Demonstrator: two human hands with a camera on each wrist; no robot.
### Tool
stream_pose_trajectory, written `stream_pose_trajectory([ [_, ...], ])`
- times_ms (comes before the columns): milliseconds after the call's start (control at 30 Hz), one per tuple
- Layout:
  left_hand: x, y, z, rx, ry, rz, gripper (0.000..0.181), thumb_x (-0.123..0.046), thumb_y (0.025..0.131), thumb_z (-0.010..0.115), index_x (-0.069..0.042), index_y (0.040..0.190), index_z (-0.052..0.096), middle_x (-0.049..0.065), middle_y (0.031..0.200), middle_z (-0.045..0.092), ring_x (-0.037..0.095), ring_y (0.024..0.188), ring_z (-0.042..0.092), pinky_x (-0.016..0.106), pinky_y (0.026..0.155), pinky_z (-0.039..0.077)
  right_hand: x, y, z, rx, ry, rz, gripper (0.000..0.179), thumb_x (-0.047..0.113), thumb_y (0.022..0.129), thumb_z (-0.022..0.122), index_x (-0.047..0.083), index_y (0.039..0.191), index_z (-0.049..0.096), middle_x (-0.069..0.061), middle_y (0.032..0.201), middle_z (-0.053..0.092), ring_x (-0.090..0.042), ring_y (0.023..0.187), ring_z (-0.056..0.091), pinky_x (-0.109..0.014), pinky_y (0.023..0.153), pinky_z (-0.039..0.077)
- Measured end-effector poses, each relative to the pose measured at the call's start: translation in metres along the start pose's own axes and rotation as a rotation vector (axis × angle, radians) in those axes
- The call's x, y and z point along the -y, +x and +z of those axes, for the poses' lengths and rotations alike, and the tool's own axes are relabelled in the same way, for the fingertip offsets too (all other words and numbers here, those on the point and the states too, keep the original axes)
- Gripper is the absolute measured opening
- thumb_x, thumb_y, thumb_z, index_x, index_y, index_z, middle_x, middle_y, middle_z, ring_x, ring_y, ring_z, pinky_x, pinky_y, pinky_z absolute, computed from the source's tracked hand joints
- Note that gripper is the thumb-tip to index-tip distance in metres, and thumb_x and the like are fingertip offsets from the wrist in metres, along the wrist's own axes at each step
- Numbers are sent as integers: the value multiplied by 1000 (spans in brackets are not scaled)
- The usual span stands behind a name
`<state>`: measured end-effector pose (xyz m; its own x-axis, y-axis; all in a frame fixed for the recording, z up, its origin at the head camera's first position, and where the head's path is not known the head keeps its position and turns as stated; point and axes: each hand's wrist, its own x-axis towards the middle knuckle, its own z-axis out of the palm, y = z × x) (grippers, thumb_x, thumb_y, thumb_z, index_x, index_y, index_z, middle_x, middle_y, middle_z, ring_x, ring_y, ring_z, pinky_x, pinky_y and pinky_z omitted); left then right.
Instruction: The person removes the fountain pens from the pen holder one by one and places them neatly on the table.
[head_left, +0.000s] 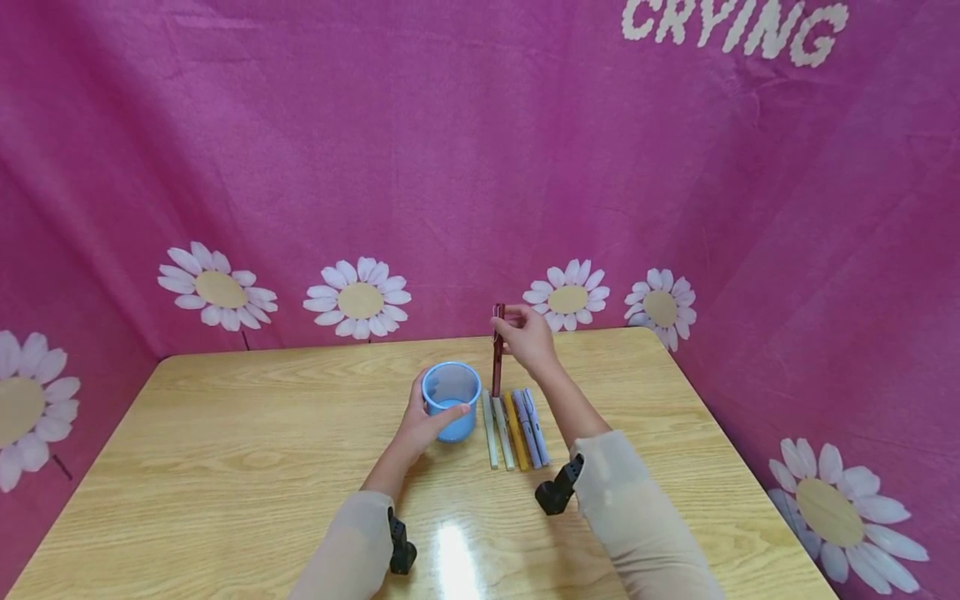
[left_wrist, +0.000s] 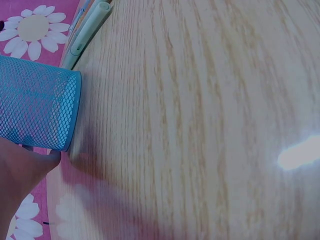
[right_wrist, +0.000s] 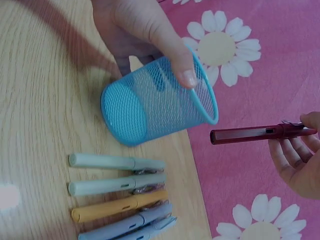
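Observation:
My left hand [head_left: 417, 427] holds a light blue mesh pen cup [head_left: 454, 432] around its side, with the thumb over the near wall near the rim. No pens show inside the cup. A dark red pen [head_left: 497, 367] hangs upright from my right hand [head_left: 529, 340], which pinches it near its clip end. Its lower end is just right of the cup and apart from it. Below the red pen, two pale green pens [head_left: 490, 433], a yellow pen [head_left: 516, 435] and two bluish-lavender pens [head_left: 529, 433] lie side by side on the table.
The wooden table [head_left: 247, 450] carries a bright light reflection near its front. A pink cloth [head_left: 450, 167] with printed daisies hangs behind and at both sides. Black wrist cameras [head_left: 557, 493] sit on both forearms.

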<state>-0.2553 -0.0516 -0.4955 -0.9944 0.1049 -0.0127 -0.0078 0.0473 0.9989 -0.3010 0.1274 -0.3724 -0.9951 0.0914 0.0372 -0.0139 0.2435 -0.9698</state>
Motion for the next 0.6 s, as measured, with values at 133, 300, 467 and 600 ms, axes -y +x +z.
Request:
stream_pose_trajectory([
  [133,-11,-5,-1,16,-27,-3,90,-18,77,77,-17,146,20,12,146,33,36,136,29,58,110,24,-6,1,-5,-8,-1,12,33,15,88,63,-1,118,58,-14,102,60,-11,73,59,-30,67,58],
  [300,-21,-11,-1,26,-26,2,88,-14,78,75,-12,146,20,17,146,32,39,136,28,59,109,24,-14,1,-11,-10,-16,32,34,16,89,63,0,118,58,-13,101,59,-10,74,59,-31,67,58],
  [467,-8,-3,-1,10,-12,-19,90,-20,77,77,-19,146,20,12,147,33,35,137,27,58,110,23,-22,1,-19,-12,-23,49,35,17,89,62,0,119,57,-13,101,60,-8,71,58,-30,66,58],
  [600,-1,0,0,-1,-2,-16,91,-23,76,78,-21,146,21,8,146,34,32,138,27,57,110,24,-27,0,-24,-9,-34,52,34,17,90,62,-1,118,57,-12,99,61,-8,69,59,-30,66,58],
])
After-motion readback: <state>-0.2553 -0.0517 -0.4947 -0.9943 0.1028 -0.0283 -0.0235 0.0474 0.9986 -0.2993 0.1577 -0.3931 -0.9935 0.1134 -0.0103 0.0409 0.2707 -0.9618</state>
